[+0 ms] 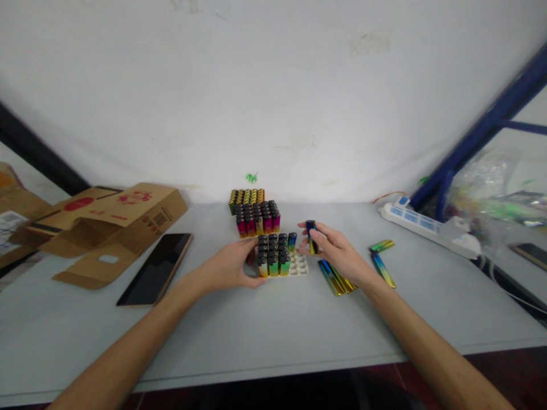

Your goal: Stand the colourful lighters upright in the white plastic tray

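Note:
A white tray point(301, 266) with round slots holds several upright lighters point(273, 256) with black tops, in rows on its left part; slots on its right are bare. My left hand point(235, 265) grips the tray's left side, thumb at the front corner. Just right of the tray, my right hand point(335, 247) pinches a blue and gold lighter point(312, 236), held upright above the table. Below that hand several blue and gold lighters point(335, 279) lie side by side. Two more loose lighters point(383, 270) rest farther right.
Behind the tray stand blocks of pink lighters point(258, 221) and gold-topped lighters point(248, 197). On the left lie a dark tablet point(156, 270) and opened cardboard boxes point(123, 213). A white power strip point(429, 228) and plastic bags point(491, 182) are at the right.

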`<state>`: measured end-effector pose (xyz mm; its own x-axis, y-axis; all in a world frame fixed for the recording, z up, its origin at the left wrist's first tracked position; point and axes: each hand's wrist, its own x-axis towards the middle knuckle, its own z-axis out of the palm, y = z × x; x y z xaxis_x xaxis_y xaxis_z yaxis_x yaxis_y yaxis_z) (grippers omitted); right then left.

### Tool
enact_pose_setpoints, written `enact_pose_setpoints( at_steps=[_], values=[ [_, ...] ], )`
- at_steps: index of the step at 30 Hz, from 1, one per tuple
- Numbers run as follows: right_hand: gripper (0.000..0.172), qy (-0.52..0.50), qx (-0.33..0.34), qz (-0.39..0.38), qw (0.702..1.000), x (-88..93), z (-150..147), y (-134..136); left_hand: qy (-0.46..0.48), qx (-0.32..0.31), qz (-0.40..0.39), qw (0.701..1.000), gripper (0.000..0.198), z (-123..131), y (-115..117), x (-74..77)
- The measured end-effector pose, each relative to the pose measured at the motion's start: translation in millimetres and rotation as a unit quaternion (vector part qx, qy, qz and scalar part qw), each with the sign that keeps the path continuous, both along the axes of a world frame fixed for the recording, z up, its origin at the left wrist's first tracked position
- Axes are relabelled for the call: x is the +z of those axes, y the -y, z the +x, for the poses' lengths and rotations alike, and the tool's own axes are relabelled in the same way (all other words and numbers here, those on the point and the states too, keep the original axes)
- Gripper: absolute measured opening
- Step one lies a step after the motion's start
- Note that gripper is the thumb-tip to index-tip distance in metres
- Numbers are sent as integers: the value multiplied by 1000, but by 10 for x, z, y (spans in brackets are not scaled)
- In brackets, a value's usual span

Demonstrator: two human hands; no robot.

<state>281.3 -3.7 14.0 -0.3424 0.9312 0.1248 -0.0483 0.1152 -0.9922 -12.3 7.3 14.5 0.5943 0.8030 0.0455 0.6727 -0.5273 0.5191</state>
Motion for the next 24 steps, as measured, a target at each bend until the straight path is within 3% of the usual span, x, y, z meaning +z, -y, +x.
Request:
enact_pose_setpoints(
  at_steps=[8,14,20,24],
  values=[
    [37,46,-41,52,997,-42,-50,-36,-3,-2,0,1000,50,-11,3,-17],
    [40,89,-123,66,986,-157,-126,-54,-9,3,3,1000,49,-7,1,-20],
    [39,75,-127,58,987,-224,-237,-25,-9,4,9,1000,53,-12,-1,-38],
    [37,91,-94,51,990,-215,-198,-20,-14,14,11,1000,53,-11,-2,-36]
  ],
)
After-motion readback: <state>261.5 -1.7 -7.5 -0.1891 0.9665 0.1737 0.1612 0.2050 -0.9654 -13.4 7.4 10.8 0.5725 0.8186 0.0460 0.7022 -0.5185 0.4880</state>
